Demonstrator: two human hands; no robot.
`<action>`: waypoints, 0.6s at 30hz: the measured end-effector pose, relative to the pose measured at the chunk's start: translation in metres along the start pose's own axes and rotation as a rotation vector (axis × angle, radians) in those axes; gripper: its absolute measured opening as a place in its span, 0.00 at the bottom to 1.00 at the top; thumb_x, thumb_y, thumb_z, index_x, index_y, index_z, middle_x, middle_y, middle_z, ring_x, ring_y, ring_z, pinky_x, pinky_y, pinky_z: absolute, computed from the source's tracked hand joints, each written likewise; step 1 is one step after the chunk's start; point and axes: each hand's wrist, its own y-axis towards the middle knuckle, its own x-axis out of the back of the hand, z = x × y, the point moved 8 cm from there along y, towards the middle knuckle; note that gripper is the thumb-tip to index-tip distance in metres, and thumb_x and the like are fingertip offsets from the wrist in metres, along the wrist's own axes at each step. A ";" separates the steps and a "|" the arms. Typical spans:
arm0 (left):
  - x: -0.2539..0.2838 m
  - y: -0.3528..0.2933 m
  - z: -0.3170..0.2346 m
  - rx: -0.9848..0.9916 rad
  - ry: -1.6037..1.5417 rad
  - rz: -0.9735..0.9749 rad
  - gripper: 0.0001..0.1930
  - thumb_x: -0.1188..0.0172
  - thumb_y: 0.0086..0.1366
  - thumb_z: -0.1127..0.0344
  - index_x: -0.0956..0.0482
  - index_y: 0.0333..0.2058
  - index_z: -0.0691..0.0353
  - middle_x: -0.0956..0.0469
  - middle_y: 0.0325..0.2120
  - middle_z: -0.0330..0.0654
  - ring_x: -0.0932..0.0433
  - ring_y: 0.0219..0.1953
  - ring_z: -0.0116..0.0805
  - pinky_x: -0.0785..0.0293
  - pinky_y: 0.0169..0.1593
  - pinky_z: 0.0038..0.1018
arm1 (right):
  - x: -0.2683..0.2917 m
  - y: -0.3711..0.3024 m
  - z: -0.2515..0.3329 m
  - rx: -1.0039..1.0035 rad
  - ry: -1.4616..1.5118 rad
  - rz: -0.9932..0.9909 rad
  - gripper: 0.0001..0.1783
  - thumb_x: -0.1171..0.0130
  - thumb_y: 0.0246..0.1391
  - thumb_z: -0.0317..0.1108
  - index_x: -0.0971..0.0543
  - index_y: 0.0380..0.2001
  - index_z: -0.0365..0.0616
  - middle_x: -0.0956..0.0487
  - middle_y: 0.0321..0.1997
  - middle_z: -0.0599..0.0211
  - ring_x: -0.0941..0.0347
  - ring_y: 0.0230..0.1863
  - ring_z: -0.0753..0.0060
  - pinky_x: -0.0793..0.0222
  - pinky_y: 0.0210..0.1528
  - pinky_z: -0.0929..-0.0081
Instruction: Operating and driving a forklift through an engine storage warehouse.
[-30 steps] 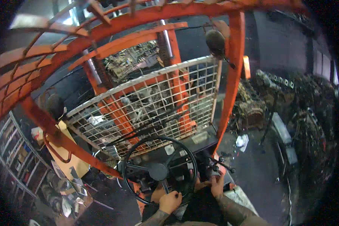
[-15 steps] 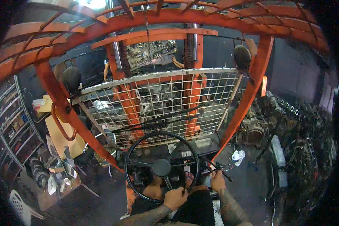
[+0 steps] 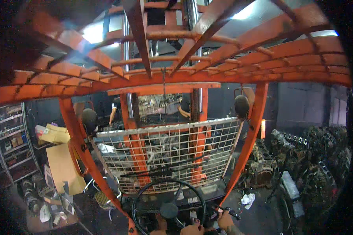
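My left hand (image 3: 192,229) is at the lower edge, partly cut off, with its fingers closed on the lower right rim of the black steering wheel (image 3: 169,210). To the right of the wheel, my right hand (image 3: 225,221) is wrapped round a dark control lever (image 3: 234,214). Beyond the wire mesh guard (image 3: 172,150), a large engine block (image 3: 159,105) hangs between the orange mast uprights. Another person's hand (image 3: 180,108) touches its right side. A second arm (image 3: 112,116) shows left of the mast.
An orange overhead guard (image 3: 172,78) frames the cab, with round mirrors (image 3: 89,120) on both posts. Engine parts (image 3: 261,168) crowd the right. Cardboard (image 3: 60,168) and a metal shelf (image 3: 17,137) stand left. A crumpled white sheet (image 3: 247,200) lies on the floor.
The view has tilted up, so the wheel and both hands sit lower and more of the roof bars show. My hands keep their places on the wheel and lever.
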 end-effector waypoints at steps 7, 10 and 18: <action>0.004 -0.002 -0.010 -0.035 -0.039 -0.100 0.27 0.50 0.73 0.46 0.14 0.45 0.66 0.13 0.37 0.58 0.14 0.39 0.58 0.18 0.44 0.50 | 0.007 -0.010 0.006 -0.052 0.027 0.028 0.28 0.50 0.71 0.47 0.41 0.55 0.29 0.21 0.43 0.19 0.23 0.48 0.19 0.26 0.49 0.33; 0.002 0.007 -0.011 -0.024 -0.101 -0.014 0.21 0.43 0.71 0.49 0.14 0.43 0.63 0.13 0.35 0.57 0.14 0.39 0.57 0.19 0.43 0.49 | -0.026 0.020 -0.037 -0.008 -0.037 -0.178 0.26 0.51 0.71 0.47 0.38 0.53 0.31 0.20 0.42 0.22 0.23 0.47 0.18 0.27 0.49 0.34; -0.021 0.023 0.031 0.047 0.029 -0.105 0.23 0.45 0.70 0.42 0.14 0.42 0.56 0.17 0.22 0.56 0.15 0.26 0.59 0.18 0.31 0.52 | -0.039 -0.024 -0.095 0.132 0.203 -0.190 0.29 0.43 0.67 0.52 0.26 0.59 0.40 0.21 0.49 0.41 0.23 0.52 0.37 0.27 0.54 0.46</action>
